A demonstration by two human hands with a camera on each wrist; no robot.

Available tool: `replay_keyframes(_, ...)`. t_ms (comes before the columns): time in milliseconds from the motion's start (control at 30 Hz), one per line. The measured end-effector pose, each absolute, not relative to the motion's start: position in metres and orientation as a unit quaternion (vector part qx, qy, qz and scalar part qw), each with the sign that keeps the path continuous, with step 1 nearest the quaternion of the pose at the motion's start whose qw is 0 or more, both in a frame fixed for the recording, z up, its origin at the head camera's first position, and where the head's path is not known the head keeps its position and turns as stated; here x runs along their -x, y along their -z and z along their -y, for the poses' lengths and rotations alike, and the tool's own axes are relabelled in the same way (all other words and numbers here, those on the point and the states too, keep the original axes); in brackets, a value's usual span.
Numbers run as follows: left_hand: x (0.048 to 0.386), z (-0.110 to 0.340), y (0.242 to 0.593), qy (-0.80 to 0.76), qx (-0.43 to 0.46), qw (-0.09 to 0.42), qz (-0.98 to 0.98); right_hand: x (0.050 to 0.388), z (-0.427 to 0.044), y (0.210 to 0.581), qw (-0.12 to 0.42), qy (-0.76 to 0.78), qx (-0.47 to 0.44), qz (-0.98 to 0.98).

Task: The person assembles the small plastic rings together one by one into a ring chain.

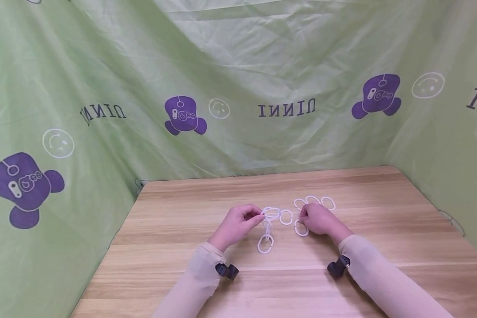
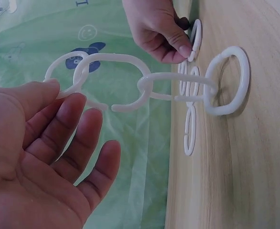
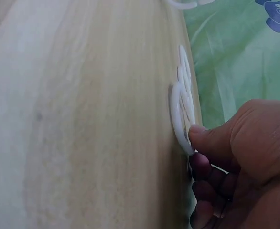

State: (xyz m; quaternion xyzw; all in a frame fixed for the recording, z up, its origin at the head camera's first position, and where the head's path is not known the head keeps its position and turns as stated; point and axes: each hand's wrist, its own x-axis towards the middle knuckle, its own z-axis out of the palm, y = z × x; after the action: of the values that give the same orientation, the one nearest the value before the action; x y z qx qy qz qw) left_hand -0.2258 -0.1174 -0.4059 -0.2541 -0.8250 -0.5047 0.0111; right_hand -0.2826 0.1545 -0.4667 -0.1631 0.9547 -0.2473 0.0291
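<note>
Pinching white ring [image 3: 177, 119], head view's lower right of centre: right grip [image 1: 319, 217] — best lifted by edge; left grip [image 1: 238, 224] pinches white chain [image 2: 145, 85], lower centre — best held steady

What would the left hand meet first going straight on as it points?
Past its white plastic chain, the left hand probably meets the nearest loose white plastic oval ring, but may pass above.

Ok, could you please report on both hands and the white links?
Left hand pinching chain of white oval plastic-looking links. Right hand pinching a separate link. One loose link between hands; no obstruction seen.
</note>
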Motion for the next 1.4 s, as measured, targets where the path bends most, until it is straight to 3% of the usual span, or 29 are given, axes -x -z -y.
replay_keyframes(167,0.237,0.118,0.422,0.5,0.247,0.011,0.83,0.278,-0.152,0.462,0.024,0.288,0.149,-0.946)
replay_keyframes(300,0.244,0.121,0.432,0.505,0.248,0.009,0.827,0.274,-0.148,0.453,-0.015,0.327,0.155,-0.932)
replay_keyframes(767,0.245,0.123,0.435,0.5,0.277,0.014,0.82,0.251,-0.131,0.418,-0.07,0.433,0.198,-0.876)
replay_keyframes(1400,0.238,0.115,0.438,0.478,0.293,-0.02,0.828,0.242,-0.115,0.412,-0.077,0.416,0.222,-0.878)
